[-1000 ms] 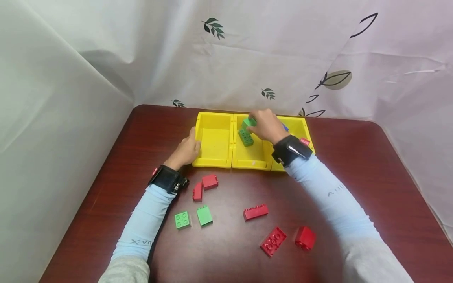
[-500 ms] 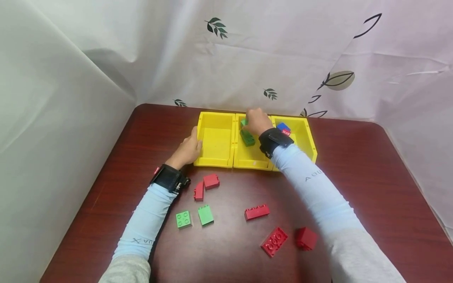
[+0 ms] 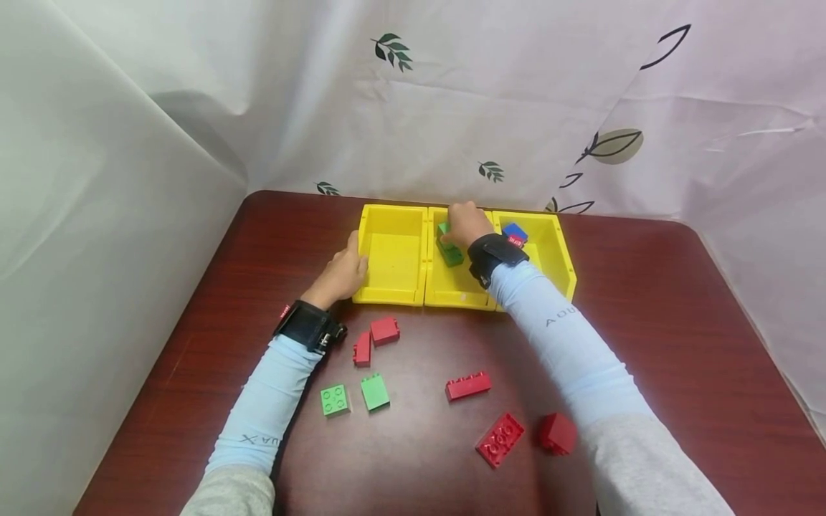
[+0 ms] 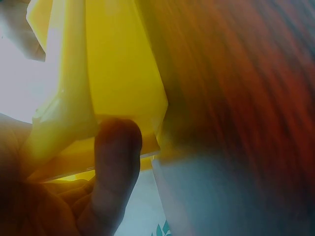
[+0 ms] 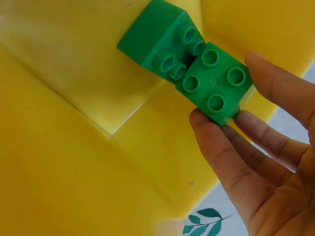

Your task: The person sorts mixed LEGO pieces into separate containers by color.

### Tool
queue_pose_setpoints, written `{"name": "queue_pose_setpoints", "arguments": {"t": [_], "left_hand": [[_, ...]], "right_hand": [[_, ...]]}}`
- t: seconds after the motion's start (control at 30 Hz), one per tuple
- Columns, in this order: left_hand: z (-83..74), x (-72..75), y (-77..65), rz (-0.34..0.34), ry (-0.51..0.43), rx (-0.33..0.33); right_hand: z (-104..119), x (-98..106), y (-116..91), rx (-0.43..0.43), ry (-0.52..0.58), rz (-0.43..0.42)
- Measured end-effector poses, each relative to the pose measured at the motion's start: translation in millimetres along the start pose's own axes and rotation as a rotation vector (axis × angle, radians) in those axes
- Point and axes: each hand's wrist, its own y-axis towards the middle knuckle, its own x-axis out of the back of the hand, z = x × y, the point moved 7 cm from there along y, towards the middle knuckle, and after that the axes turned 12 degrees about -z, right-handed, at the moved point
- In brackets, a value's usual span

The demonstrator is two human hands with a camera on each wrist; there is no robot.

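Three joined yellow bins stand in a row at the back of the table. My left hand (image 3: 338, 272) grips the outer side wall of the left yellow bin (image 3: 359, 287); the left wrist view shows a finger (image 4: 118, 162) against that wall (image 4: 123, 64). Inside the middle bin (image 3: 445, 295), my right hand (image 3: 467, 223) pinches a square green brick (image 5: 211, 81) with its studs facing the right wrist camera. Another green brick (image 5: 157, 37) lies in the same bin, touching or nearly touching the pinched one. Much of the pinched brick is covered by the hand in the head view.
A blue brick (image 3: 514, 233) lies in the right bin (image 3: 560, 261). In front of the bins are two green bricks (image 3: 334, 400) and several red bricks (image 3: 467, 385) on the dark wooden table (image 3: 413, 473). A white curtain (image 3: 290, 107) hangs behind.
My right hand has shifted left and settled farther into the middle bin with the green brick, uncovering the blue brick. The left hand has stayed on the bin wall.
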Motion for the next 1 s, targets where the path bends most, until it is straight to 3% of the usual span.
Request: {"name": "queue_pose_setpoints", "arguments": {"t": [0.2,0.37,0.6,0.8,1.0], "left_hand": [[-0.2,-1.3,-0.7,0.009,-0.005,0.007],[0.6,-2.1,0.2,0.025,-0.01,0.018],[1.0,0.7,2.3,0.016,-0.008,0.008],[1.2,-0.5,2.2,0.028,-0.003,0.022],[0.7,-1.0,1.3,0.025,-0.001,0.021]], "right_hand": [[1,-1,-2,0.0,-0.023,-0.013],[-1,1,-4,-0.004,-0.016,0.03],[9,28,-13,0.08,0.015,0.062],[17,51,-43,0.146,0.051,0.033],[16,57,-84,0.22,0.067,-0.015]]}}
